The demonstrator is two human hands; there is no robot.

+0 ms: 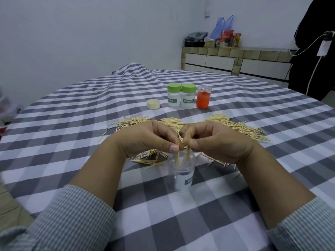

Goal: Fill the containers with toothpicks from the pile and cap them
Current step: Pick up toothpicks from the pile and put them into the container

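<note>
A: Hands?
B: Left hand [145, 140] and right hand [215, 140] each pinch a few toothpicks [178, 157], tips down in the open jar [182, 171].
A: Jar where?
B: Upright on the checked cloth [181, 223], just below both hands, uncapped.
A: Pile?
B: Pile [235, 126] spread on the cloth behind and under the hands.
A: Rest?
B: Further back: two green-capped jars [181, 96] touching, orange jar [203, 97] just right of them, loose cream cap [153, 104] to their left.
</note>
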